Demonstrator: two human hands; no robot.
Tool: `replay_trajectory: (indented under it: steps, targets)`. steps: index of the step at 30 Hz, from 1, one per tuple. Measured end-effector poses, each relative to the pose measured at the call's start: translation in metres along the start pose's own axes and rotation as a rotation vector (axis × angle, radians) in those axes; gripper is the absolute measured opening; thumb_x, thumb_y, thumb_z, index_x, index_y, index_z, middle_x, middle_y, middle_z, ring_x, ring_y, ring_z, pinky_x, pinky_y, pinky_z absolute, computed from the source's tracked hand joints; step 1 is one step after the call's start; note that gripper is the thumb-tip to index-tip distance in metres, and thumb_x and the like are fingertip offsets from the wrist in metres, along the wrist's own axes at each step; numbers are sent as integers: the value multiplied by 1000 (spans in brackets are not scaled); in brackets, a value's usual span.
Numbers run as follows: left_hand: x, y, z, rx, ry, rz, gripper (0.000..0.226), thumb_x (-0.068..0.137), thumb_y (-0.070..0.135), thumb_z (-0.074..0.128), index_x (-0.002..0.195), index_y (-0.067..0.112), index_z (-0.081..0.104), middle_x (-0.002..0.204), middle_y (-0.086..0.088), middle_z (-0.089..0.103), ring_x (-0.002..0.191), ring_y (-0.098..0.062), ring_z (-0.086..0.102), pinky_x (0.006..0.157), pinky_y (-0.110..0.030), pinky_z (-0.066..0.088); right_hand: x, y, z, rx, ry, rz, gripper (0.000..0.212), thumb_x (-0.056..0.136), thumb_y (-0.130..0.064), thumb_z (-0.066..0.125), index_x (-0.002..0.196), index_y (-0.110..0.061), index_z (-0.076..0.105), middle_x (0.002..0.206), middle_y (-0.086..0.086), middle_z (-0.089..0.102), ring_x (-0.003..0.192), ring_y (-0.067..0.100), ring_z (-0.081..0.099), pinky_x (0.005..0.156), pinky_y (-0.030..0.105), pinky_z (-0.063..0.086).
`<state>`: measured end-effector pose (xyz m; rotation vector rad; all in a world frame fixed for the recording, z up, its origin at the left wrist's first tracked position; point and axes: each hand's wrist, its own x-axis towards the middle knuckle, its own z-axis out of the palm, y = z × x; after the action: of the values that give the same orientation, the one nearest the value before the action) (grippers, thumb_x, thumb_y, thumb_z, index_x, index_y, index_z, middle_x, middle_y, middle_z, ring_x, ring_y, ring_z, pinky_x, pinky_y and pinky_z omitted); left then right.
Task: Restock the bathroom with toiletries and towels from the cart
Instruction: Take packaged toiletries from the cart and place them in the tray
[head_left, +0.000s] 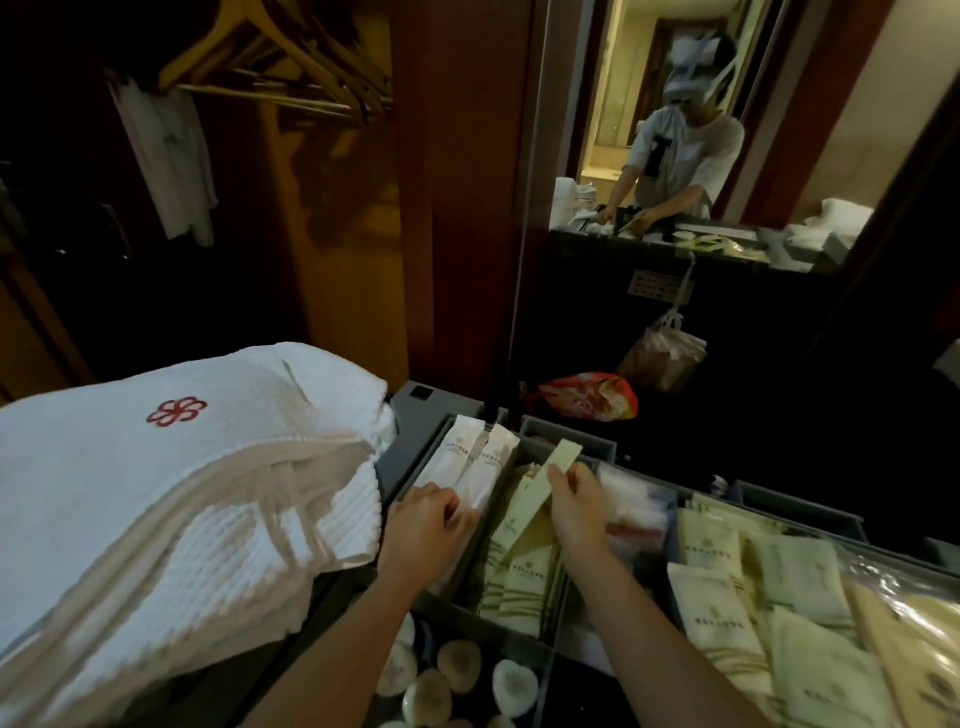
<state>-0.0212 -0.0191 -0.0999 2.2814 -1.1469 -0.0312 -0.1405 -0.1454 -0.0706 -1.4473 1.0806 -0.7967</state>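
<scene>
Head view, pale green packet (537, 496) pinched by right hand (576, 506), left hand (423, 525) curled on white sachets (470, 467) at tray (415, 470) far-left corner, grip unclear, pkt print illegible

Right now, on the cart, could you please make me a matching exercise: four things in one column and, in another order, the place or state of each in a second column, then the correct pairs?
Things:
1. folded white towels
2. long white sachets
3. pale green packet
4. round white pieces

Places or states:
A. lifted up between the fingers of the right hand
B. stacked at the left of the cart, with a red emblem on top
C. in the nearest compartment, at the bottom of the view
D. in the tray compartment under the left hand

Pairs: 1-B, 2-D, 3-A, 4-C
</scene>
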Motion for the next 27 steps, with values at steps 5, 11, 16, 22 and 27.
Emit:
replay_trajectory:
  steps: [5, 11, 16, 22, 27]
  targets:
    - [-1, -1, 0, -30, 60, 49, 35, 90, 39, 52, 64, 18, 42, 68, 4, 43, 65, -17, 42, 63, -31, 32, -12, -16, -20, 301, 65, 114, 20, 97, -21, 50, 79, -12, 50, 77, 8, 58, 69, 20, 59, 60, 31, 49]
    - [-8, 8, -11, -241, 53, 119, 24, 94, 22, 52, 75, 9, 47, 90, -6, 46, 74, -24, 50, 71, -36, 43, -31, -38, -39, 335, 154, 153, 14, 92, -26, 56, 84, -15, 52, 81, 10, 56, 69, 22, 51, 56, 31, 43]
    - [-17, 49, -55, -689, 131, -30, 28, 95, 19, 47, 70, 8, 40, 72, -7, 40, 61, -13, 40, 58, -24, 34, -60, -71, -33, 431, 68, 163, 17, 91, -26, 60, 104, -15, 61, 89, 10, 59, 79, 25, 56, 60, 34, 45]
    - [-66, 62, -119, -863, 48, 58, 36, 94, 18, 50, 63, 10, 36, 53, 2, 34, 43, -2, 34, 44, -9, 30, -123, -111, -10, 614, -259, 139, 12, 93, -21, 57, 92, -11, 64, 70, 6, 63, 62, 17, 63, 56, 30, 50]
    - [-124, 35, -160, -724, -6, 97, 32, 92, 32, 51, 80, 3, 56, 71, -8, 61, 61, -18, 60, 51, -21, 48, -175, -132, 15, 583, -375, 137, 24, 95, -21, 52, 115, -9, 58, 98, 13, 64, 89, 26, 60, 68, 36, 49]
